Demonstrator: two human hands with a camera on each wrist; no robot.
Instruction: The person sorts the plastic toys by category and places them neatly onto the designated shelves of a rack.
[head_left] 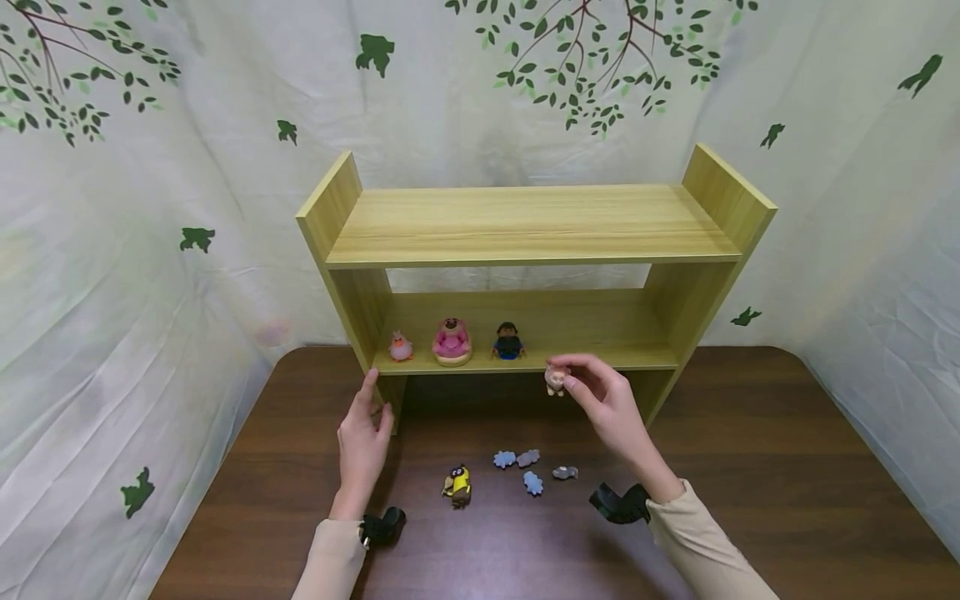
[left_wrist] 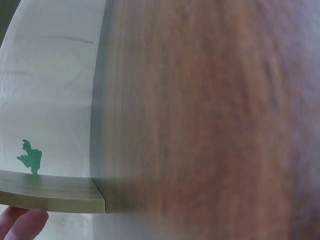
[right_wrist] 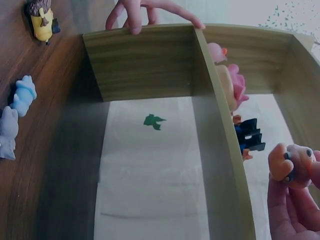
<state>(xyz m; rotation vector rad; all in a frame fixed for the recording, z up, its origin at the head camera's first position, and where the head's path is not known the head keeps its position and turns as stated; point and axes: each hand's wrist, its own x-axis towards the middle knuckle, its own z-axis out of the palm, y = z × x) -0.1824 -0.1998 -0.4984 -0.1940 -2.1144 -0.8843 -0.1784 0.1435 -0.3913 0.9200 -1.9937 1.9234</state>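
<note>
Pale wooden shelf [head_left: 534,223], left hand [head_left: 362,442] with fingers apart, touching the shelf's left side, right hand [head_left: 617,408] clamped on small pinkish figurine [head_left: 556,381], figurine between thumb and fingers, near middle board's [head_left: 592,329] front edge

I am seeing the table [left_wrist: 200,125] appearing blurred in the left wrist view, where the lower-left corner is cutting off most of the left grip [left_wrist: 27,225]. The right grip [head_left: 609,404] is covering part of the small figurine [head_left: 554,381]. In the right wrist view, the right edge is cropping that grip; the left edge is clipping a grey piece [right_wrist: 7,132].
</note>
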